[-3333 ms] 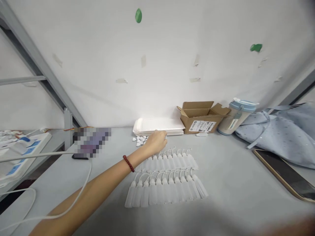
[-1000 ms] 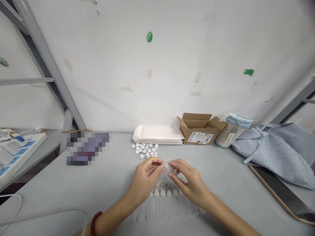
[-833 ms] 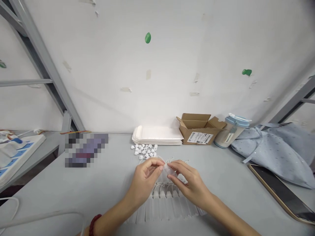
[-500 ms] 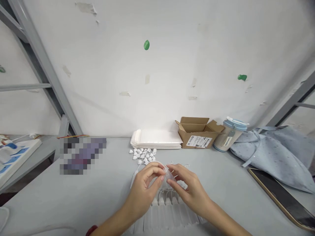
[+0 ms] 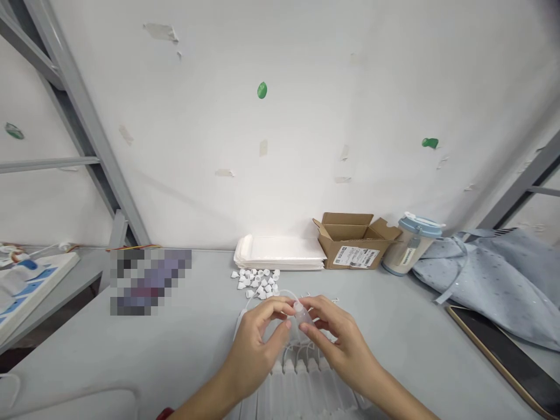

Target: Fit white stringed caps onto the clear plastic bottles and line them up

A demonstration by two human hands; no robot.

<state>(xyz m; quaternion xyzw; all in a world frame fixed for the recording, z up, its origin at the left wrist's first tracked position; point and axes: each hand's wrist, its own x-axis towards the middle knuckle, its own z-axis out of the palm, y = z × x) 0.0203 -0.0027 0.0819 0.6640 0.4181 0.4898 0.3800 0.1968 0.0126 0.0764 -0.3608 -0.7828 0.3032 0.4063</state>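
Note:
Between my hands is a small translucent plastic bottle (image 5: pixel 303 315), tilted, with its round neck facing up and left. My right hand (image 5: pixel 335 329) is closed around its body with thumb and fingers. My left hand (image 5: pixel 262 335) has its fingers curled in, their tips at the bottle's neck and the thumb lower down. A thin white tube (image 5: pixel 287 292) arches behind the left fingers towards the neck; whether its end is inside cannot be made out. Below my hands, several similar bottles (image 5: pixel 301 388) lie in a row, thin tubes looping at their necks.
Several small white caps (image 5: pixel 258 282) lie loose behind my left hand. Beyond them are a stack of white padded envelopes (image 5: pixel 282 254) and an open cardboard box (image 5: pixel 356 251). A tumbler (image 5: pixel 406 248), a pale blue cloth (image 5: pixel 494 274) and a phone (image 5: pixel 503 356) are on the right; a power strip (image 5: pixel 35 286) is far left.
The bottle in my hands has turned so that its neck shows more clearly. Both hands stay close together around it. The whole view has shifted slightly, with the scene lower in the picture.

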